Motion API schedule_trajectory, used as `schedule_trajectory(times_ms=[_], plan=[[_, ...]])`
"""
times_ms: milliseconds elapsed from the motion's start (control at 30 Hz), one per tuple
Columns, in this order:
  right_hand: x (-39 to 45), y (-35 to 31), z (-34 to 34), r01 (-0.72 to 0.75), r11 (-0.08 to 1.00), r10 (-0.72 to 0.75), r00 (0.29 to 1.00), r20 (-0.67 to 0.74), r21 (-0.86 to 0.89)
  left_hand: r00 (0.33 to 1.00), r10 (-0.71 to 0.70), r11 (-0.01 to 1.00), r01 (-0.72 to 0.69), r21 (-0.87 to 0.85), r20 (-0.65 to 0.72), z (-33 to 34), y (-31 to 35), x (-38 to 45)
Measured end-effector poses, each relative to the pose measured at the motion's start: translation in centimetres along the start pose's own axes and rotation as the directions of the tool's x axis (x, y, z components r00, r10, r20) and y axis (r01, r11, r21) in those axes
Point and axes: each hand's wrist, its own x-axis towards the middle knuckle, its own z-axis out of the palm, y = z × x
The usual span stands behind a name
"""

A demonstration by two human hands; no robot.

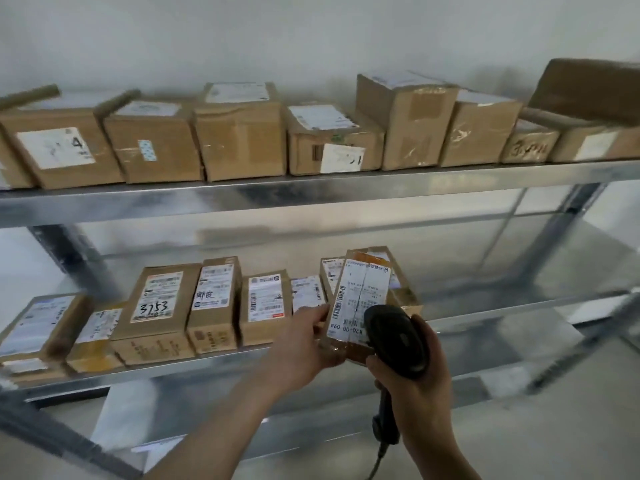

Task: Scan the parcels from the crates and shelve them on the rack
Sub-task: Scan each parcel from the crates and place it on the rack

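Observation:
My left hand (304, 344) grips a small brown parcel (358, 299) by its lower left corner, its white barcode label facing me. My right hand (412, 386) holds a black handheld scanner (398, 341) whose head sits right at the parcel's lower right edge, partly covering the label. The parcel hovers in front of the metal rack's middle shelf (467, 317), at the right end of a row of labelled parcels (214, 303). No crates are in view.
The upper shelf (311, 195) carries a full row of larger cardboard boxes (239, 133). Bare shelf space lies to the right of the middle row. A rack upright (568, 216) slants at the right. The scanner's cable (379, 455) hangs below my right hand.

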Motion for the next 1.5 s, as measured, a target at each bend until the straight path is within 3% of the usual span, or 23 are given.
schedule_trajectory(times_ms=[233,400,567,900,1033,1333,1500], plan=[[5.4,0.3,-5.6,0.000,0.999,-0.001,1.000,-0.012,-0.038,0.999,-0.050,0.997,0.049,0.055,0.016,5.5,2.6,5.0],[7.5,1.3,-7.4,0.006,0.994,-0.012,0.999,-0.053,-0.107,0.998,0.014,0.990,-0.022,0.138,0.056,7.6,3.3,7.8],[9.9,1.6,-9.9,0.016,0.990,-0.030,0.995,-0.100,-0.142,0.994,0.067,0.992,-0.075,0.098,0.082,10.4,4.3,10.1],[17.1,2.0,-13.9,-0.047,0.991,0.035,0.995,-0.094,-0.125,0.995,0.103,0.978,-0.104,0.180,0.017,15.9,6.9,15.5],[22.0,2.7,-16.1,-0.061,0.993,0.065,0.997,0.032,-0.105,0.999,0.038,0.985,-0.035,0.167,-0.017,19.6,6.8,18.1],[30.7,7.5,-19.1,-0.140,0.964,0.194,0.951,0.241,-0.226,0.972,-0.189,0.875,0.231,0.425,-0.139,25.6,7.0,21.7],[32.5,9.1,-19.5,-0.254,0.933,0.327,0.893,0.309,-0.255,0.949,-0.266,0.708,0.311,0.634,-0.169,26.8,7.5,22.9]])
